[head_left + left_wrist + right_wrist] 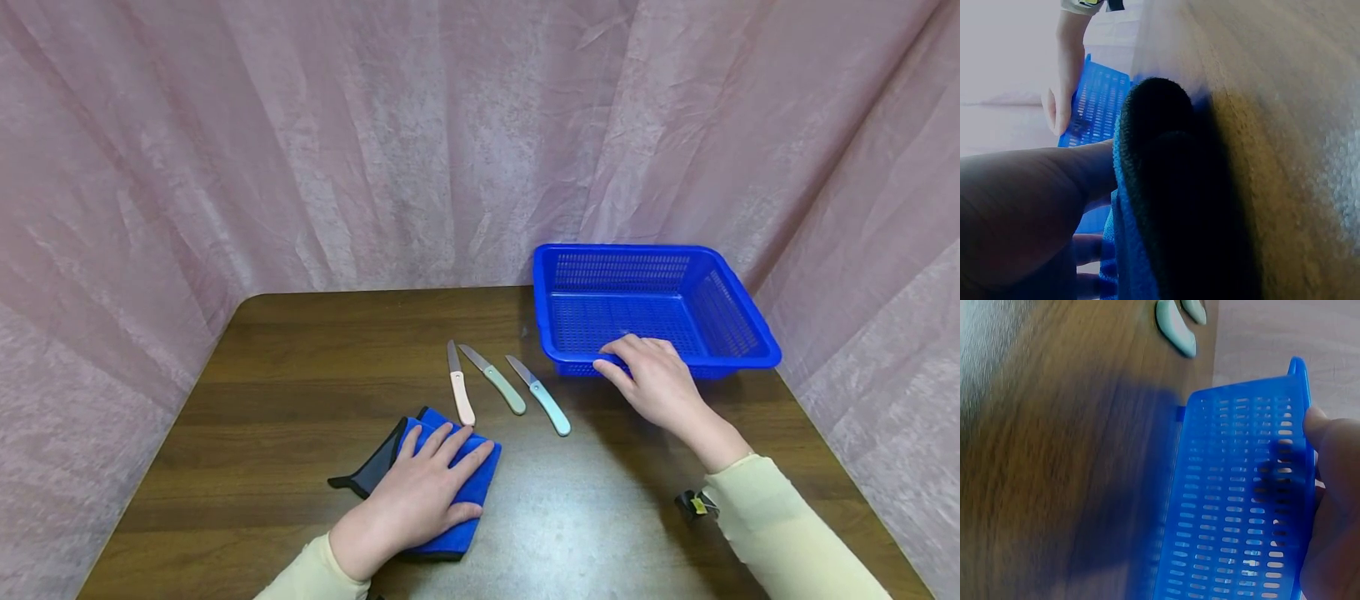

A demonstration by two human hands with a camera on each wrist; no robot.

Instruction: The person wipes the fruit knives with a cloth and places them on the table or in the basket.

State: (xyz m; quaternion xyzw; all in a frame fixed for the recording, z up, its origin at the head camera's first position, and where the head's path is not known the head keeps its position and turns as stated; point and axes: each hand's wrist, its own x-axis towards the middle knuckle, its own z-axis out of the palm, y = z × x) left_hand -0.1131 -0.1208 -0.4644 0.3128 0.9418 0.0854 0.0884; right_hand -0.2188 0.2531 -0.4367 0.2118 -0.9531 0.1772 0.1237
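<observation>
One blue plastic basket (pixel 622 321), at the far right of a wood-grain table (pixel 315 367). Slotted walls; judged light, fairly stiff, smooth enough to slide. Best hold: the out-turned rim. Right hand (pixel 660 383): thumb and fingers pinching the near rim.

One blue cloth (pixel 474 481), black-edged, folded, near side, left of the basket. Judged soft, limp, light; best taken through all layers at once, lest the folds open. Left hand (pixel 427 483): fingers spread across the top.

Three small knives, lying apart between cloth and basket, handles toward the person: pink-handled knife (pixel 462 400), green-handled knife (pixel 504 390), pale-blue-handled knife (pixel 551 409). Judged light, rigid, probably sharp; hold by the handles only.

One pink curtain (pixel 450 142), behind the table.
</observation>
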